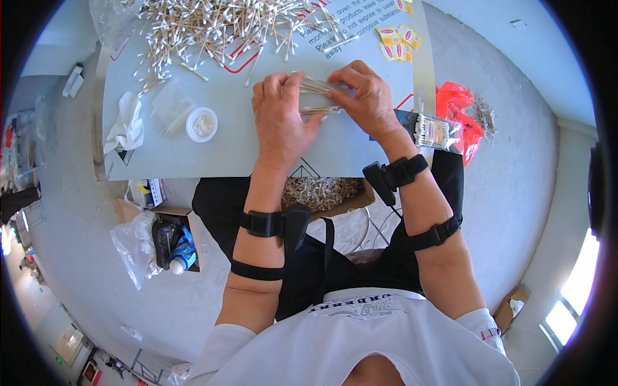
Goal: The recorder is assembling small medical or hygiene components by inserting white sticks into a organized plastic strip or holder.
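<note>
Over the near part of the table (360, 145), my two hands work close together. Thin cotton swabs (315, 85) stretch between them. My left hand (281, 116) is curled closed around their left ends. On the other side, my right hand (368, 96) pinches the right ends between thumb and fingers. A second small bunch of swabs (315, 110) lies just below, beside my left thumb. Beyond the hands spreads a large loose pile of cotton swabs (212, 32). My fingers hide parts of the held swabs.
Left of my hands are a round white tub (201, 124), a clear plastic bag (172, 106) and a crumpled white piece (127, 122). Yellow labels (399, 44) lie far right; a packet of swabs (432, 132) overhangs the right edge. Below the table stands a swab-filled box (322, 193).
</note>
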`<state>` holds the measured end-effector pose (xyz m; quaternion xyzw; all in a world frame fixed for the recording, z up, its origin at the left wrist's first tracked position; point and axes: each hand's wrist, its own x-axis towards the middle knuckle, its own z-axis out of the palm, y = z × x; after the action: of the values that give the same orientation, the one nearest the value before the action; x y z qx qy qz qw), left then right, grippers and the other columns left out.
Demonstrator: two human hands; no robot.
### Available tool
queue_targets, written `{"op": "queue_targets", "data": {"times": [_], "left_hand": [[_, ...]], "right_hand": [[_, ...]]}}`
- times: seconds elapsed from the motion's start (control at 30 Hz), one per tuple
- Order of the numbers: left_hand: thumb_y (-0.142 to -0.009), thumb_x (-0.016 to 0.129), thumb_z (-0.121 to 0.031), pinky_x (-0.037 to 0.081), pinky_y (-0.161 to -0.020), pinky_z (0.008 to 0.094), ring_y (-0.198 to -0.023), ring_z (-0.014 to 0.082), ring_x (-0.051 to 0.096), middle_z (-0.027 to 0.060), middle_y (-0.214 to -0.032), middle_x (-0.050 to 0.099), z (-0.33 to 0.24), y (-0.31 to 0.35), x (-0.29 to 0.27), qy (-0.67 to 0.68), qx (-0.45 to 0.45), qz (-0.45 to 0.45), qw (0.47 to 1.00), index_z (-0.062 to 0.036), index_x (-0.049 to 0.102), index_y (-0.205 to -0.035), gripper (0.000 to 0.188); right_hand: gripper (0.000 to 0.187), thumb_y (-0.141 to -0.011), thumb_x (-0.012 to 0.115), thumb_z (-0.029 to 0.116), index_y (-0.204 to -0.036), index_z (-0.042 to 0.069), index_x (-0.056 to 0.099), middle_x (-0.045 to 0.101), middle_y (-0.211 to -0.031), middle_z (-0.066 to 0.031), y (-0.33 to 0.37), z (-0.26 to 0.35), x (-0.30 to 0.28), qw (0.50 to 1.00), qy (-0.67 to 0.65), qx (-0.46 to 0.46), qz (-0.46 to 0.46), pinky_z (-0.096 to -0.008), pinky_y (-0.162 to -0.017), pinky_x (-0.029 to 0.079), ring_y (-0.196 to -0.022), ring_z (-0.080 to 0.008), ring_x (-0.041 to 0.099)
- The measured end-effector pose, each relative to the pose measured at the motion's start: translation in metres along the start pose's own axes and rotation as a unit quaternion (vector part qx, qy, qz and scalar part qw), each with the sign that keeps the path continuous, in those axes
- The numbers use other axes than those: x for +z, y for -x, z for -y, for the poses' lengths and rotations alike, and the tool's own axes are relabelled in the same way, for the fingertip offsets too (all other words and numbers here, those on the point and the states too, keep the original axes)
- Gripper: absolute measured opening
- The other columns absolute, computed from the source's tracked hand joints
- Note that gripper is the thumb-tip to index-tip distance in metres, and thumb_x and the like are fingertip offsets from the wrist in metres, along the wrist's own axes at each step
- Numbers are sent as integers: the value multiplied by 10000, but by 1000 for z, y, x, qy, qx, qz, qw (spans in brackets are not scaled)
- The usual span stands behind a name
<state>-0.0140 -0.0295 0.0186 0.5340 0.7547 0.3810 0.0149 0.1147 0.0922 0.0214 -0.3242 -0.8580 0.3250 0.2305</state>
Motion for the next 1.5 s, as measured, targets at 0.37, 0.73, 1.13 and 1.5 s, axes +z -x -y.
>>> {"op": "queue_targets", "data": {"times": [0.37,0.73,1.13,1.5], "left_hand": [[-594,775,-59,424,-922,418,-1020,288,505,90,-1040,541,12,8,-5,14,-18,69,997,-93,654,-985,411],[-831,670,-403,211,-1162,507,-1438,278,284,124,-1528,351,3,10,10,-112,80,129,982,-53,441,-1414,718],[-854,623,-466,178,-1177,512,-1445,276,281,146,-1544,326,-15,19,13,-115,61,156,979,-67,375,-1460,767],[-843,666,-416,186,-1174,505,-1439,289,288,149,-1546,317,-22,18,13,-94,50,175,979,-58,361,-1459,775]], "right_hand": [[147,-737,735,121,-881,106,707,613,-900,-75,1,-5,0,998,-57,35,7,-367,-744,516,-848,-277,630],[150,-732,723,70,-881,82,707,612,-914,-80,7,-4,1,999,-51,4,-15,-359,-725,515,-833,-271,628],[279,-756,719,76,-1023,12,671,625,-943,-129,-39,-23,-10,990,-47,42,-127,-351,-732,521,-789,-240,634],[314,-745,685,334,-886,53,683,643,-1002,-171,-85,-17,0,972,208,97,-54,-448,-848,504,-1001,-363,601]]}}
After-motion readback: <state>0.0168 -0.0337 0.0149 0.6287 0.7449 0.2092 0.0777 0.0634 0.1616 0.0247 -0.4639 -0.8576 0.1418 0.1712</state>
